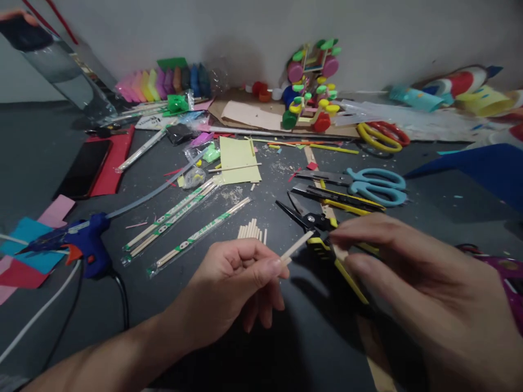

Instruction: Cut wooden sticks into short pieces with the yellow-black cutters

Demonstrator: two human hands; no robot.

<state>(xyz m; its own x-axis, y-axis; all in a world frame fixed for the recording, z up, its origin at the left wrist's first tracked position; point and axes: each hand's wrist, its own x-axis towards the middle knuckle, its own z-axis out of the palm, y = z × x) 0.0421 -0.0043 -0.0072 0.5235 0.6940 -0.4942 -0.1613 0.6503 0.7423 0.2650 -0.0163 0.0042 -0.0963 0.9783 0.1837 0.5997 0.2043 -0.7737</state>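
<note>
Between thumb and fingers, my left hand (245, 277) pinches short wooden chopstick pieces (298, 245), their free ends pointing up and right. My right hand (417, 267) is closed in a pinch to the right of them. A small pale bit shows at its fingertips, too unclear to name. Under and beside the right fingers lie black and yellow cutters (314, 218) with their blades apart; the hand hides part of the handles. Just beyond my left hand is a row of several cut chopstick pieces (250, 228) on the dark table.
Wrapped chopsticks (200, 234) lie left of centre, near a blue glue gun (92, 242) with its cable. Blue scissors (376, 185) and a box cutter (339, 197) lie to the right. Behind stand small wheeled models (306, 111), yellow paper (237, 158) and a water bottle (61, 71).
</note>
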